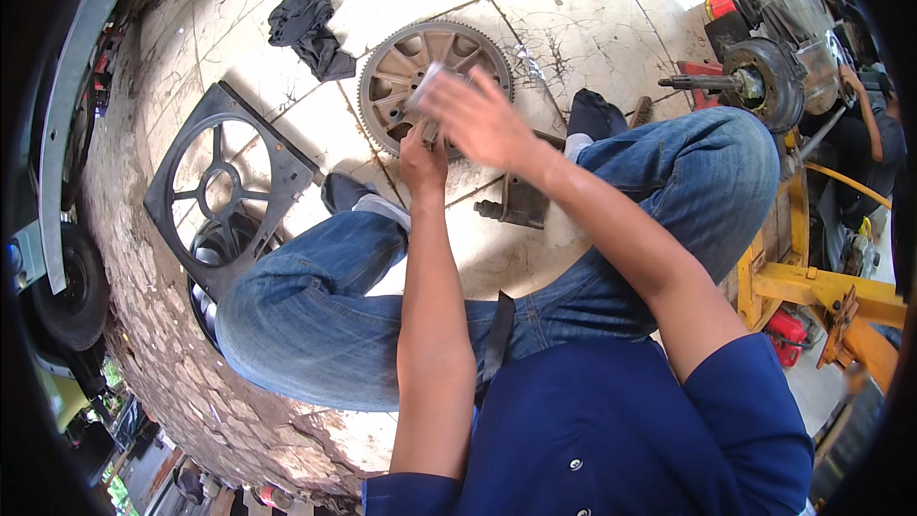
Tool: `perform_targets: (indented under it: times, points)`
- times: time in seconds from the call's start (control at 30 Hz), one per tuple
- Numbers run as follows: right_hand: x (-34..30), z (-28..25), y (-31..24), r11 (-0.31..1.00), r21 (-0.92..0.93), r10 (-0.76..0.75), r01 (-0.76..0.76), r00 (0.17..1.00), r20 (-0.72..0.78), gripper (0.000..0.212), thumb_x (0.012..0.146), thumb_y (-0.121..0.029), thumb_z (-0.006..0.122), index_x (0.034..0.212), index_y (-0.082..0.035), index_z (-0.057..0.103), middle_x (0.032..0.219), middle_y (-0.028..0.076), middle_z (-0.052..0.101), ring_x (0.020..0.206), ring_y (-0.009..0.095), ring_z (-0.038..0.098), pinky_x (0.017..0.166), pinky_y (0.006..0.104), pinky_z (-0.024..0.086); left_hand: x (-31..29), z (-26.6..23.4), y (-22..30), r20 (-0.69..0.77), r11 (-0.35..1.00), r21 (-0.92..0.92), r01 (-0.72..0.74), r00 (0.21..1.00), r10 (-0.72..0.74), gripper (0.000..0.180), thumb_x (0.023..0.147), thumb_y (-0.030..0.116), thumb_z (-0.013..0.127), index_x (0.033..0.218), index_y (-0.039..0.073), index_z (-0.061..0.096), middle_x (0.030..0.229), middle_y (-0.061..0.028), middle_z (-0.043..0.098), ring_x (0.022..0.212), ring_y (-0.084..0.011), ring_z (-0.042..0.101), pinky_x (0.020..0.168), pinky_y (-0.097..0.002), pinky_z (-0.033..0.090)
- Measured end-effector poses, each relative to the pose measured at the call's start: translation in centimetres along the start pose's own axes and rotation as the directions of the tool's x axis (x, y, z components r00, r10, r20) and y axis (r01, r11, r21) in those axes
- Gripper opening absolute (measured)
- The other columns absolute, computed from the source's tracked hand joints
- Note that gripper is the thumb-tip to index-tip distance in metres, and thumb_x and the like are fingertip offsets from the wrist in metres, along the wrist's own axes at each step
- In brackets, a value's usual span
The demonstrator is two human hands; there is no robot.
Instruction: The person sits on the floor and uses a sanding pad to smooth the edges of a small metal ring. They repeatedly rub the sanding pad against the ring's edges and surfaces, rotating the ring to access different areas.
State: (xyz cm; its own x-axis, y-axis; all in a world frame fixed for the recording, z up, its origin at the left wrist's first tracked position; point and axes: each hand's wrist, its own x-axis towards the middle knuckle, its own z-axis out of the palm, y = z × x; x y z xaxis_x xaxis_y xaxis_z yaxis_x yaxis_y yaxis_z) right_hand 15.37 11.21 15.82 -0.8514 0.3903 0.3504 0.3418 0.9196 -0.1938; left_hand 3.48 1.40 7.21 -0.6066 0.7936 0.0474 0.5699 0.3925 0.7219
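A toothed metal flywheel lies flat on the tiled floor between my feet. My left hand is closed at its near edge around a small metal piece, mostly hidden by the fingers, so its kind is unclear. Over the wheel, my right hand is smeared by motion, its fingers stretched out and thumb apart. Just beyond those fingers shows a shiny, blurred metal end; whether it joins the piece in my left hand I cannot tell. A greasy metal housing with a stub rests nearer to me.
A black cloth lies far left of the flywheel. On the left stands a black fan shroud. A brush lies beyond my right foot. At right are a shafted machine part, a yellow stand and another person.
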Motion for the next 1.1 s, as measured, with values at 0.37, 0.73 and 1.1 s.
perform_targets:
  times: [0.37,0.73,1.1]
  points:
    - [0.3,-0.7,1.6,0.988,-0.052,0.144,-0.144,0.990,-0.008,0.048,0.093,-0.026,0.057,0.140,-0.016,0.050,0.147,0.005,0.047,0.142,0.019,0.033,0.119,0.0498,0.014,-0.3,-1.2,2.0,-0.012,0.999,-0.028,0.032,0.999,-0.032,0.039,0.079,0.006,0.070,0.117,0.009,0.065,0.110,-0.0135,0.067,0.098,-0.0349,0.063,0.086,-0.0413,0.051]
    - [0.1,-0.5,2.1,0.996,-0.006,0.093,-0.093,0.995,-0.024,0.048,0.091,-0.025,0.060,0.138,-0.017,0.052,0.144,0.004,0.049,0.140,0.018,0.037,0.119,0.0498,0.015,-0.2,-1.1,1.9,0.011,0.998,0.009,0.067,0.998,-0.067,0.037,0.081,0.010,0.069,0.117,0.009,0.065,0.107,-0.0154,0.067,0.098,-0.0353,0.063,0.084,-0.0418,0.051]
    - [-0.2,0.0,0.4,0.980,0.085,-0.177,0.179,0.984,-0.029,0.046,0.091,-0.026,0.059,0.136,-0.016,0.054,0.143,0.002,0.050,0.139,0.018,0.038,0.119,0.0500,0.017,0.2,0.5,0.7,0.103,0.986,-0.041,0.163,0.982,-0.158,0.041,0.086,0.013,0.064,0.127,0.013,0.059,0.113,-0.0167,0.065,0.102,-0.0316,0.063,0.085,-0.0406,0.052]
